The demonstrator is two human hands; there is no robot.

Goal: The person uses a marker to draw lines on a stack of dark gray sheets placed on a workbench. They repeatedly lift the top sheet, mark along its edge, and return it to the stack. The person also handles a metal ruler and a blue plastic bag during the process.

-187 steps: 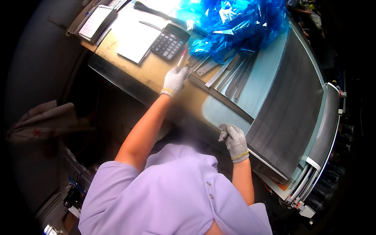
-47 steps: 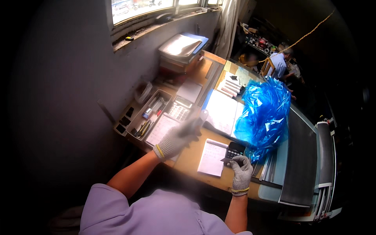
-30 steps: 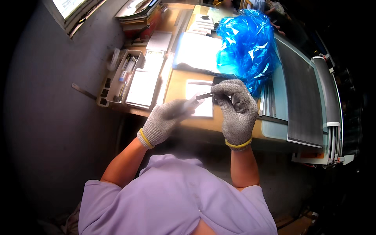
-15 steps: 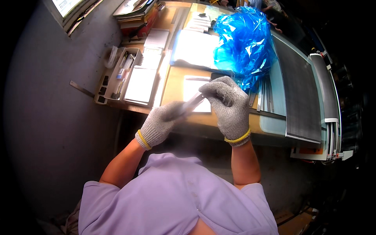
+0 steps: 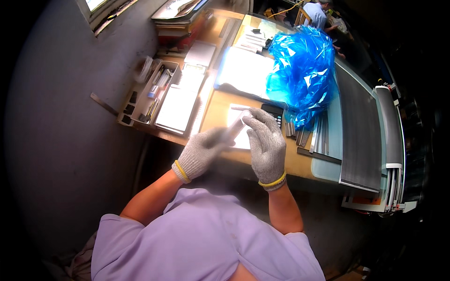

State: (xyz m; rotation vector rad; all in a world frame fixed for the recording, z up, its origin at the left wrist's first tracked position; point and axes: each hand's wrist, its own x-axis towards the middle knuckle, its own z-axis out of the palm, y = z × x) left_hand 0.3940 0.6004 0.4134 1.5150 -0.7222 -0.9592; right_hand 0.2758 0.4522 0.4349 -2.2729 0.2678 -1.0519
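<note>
A narrow, clear, glossy strip (image 5: 237, 126), perhaps plastic, slants up over the near edge of the table; glare and blur hide its exact kind. In a grey knit glove with a yellow cuff, my left hand (image 5: 202, 151) is closed round its lower end. My right hand (image 5: 268, 146), gloved alike, is at the upper end, fingers stretched and apart, fingertips against or just beside it. Below the strip lies a white sheet (image 5: 243, 141), partly covered by my hands. A black calculator (image 5: 272, 110) sits just beyond my right hand.
Crumpled blue plastic film (image 5: 302, 70) rests right of a white stack (image 5: 246, 70). Metal bars (image 5: 321, 136) and a dark grey panel (image 5: 361, 136) lie rightward. A box of pens (image 5: 157, 89) and white pads (image 5: 177, 110) stand left. Another person (image 5: 316, 16) sits far off.
My right hand has come lower and its fingers have uncurled from their pinch at the strip's end. My left hand keeps its hold. The view has shifted, showing the calculator more fully.
</note>
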